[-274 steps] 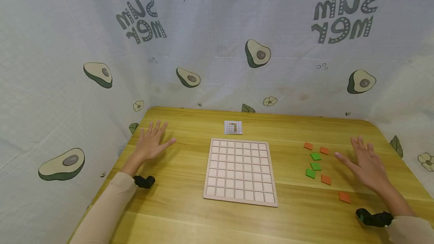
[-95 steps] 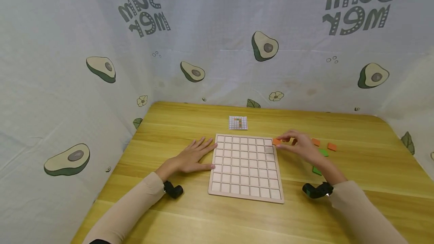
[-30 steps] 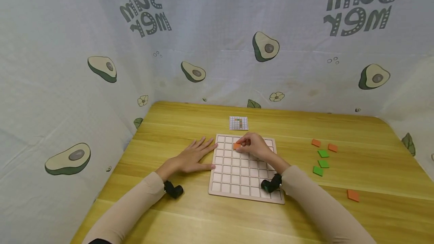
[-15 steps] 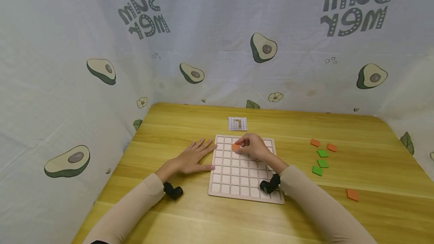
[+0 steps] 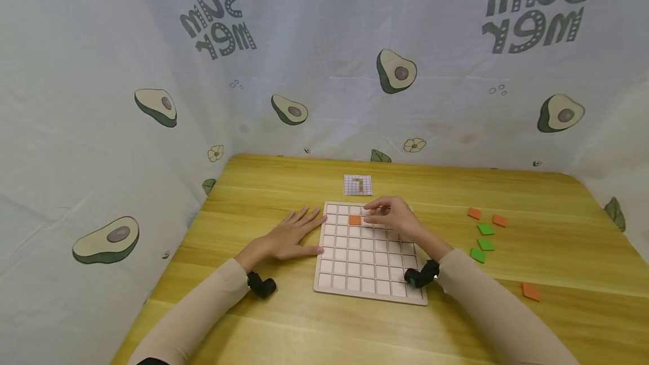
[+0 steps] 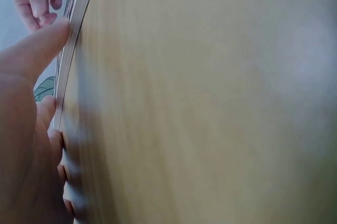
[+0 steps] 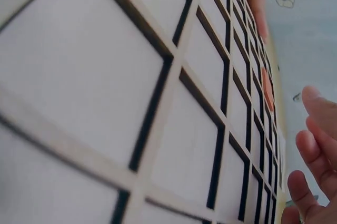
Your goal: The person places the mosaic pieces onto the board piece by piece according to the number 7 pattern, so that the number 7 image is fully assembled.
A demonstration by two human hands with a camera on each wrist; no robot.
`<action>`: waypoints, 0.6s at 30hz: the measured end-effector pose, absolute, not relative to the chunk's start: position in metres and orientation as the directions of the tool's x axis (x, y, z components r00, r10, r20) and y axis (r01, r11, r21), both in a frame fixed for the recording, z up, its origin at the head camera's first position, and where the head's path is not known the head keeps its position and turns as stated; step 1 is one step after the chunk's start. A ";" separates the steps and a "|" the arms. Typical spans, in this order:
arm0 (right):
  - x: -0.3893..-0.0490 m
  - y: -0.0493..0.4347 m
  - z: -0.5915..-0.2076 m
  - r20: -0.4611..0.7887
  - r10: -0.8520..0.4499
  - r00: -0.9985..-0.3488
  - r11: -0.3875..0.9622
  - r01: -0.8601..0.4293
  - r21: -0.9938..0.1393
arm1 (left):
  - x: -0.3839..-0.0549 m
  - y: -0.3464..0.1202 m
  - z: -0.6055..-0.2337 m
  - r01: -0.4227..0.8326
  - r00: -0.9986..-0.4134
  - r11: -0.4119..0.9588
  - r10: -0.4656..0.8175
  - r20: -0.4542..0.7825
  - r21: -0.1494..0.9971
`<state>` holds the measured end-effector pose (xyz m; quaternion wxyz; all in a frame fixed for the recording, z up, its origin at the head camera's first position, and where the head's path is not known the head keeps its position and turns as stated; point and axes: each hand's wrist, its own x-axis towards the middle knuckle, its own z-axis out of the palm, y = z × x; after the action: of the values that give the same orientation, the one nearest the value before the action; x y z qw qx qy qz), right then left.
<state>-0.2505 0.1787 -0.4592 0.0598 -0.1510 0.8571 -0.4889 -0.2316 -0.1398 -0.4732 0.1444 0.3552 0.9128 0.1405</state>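
Note:
A pale wooden grid board [image 5: 367, 269] lies on the table in the head view. One orange square tile [image 5: 355, 220] sits flat in a cell of its second row from the back, third column from the left. Just right of that tile hovers my right hand [image 5: 394, 217], thumb and fingers apart and holding nothing; the right wrist view also shows the hand [image 7: 318, 145] clear of the orange tile [image 7: 268, 89]. My left hand [image 5: 284, 238] rests spread on the table, thumb and fingertips touching the board's left edge.
Behind the board lies a small printed grid card [image 5: 358, 185] with some coloured squares. To the right are several loose tiles, among them a green tile [image 5: 485, 230] and an orange tile [image 5: 530, 292]. A patterned cloth [image 5: 324, 72] hangs behind the table.
My right hand brought an orange tile from the right onto the board, let it go and has drawn slightly right. Earlier, my left hand came from the far left to the board's edge.

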 end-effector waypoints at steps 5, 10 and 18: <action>-0.244 0.199 -0.449 0.069 -0.302 -0.951 0.481 -0.214 -0.850 | -0.232 -0.139 -0.473 0.605 -0.708 0.712 0.686 -0.169 0.356; -0.234 0.222 -0.441 0.087 -0.280 -0.956 0.504 -0.223 -0.835 | -0.232 -0.139 -0.473 0.607 -0.705 0.711 0.688 -0.173 0.356; -0.214 0.259 -0.435 0.076 -0.214 -0.974 0.599 -0.192 -0.777 | -0.231 -0.139 -0.471 0.605 -0.701 0.703 0.693 -0.169 0.374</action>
<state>-0.2145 0.2595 -0.4349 0.0126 -0.1133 0.8942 -0.4330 -0.2313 -0.1387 -0.4708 0.1500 0.3563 0.9105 0.1466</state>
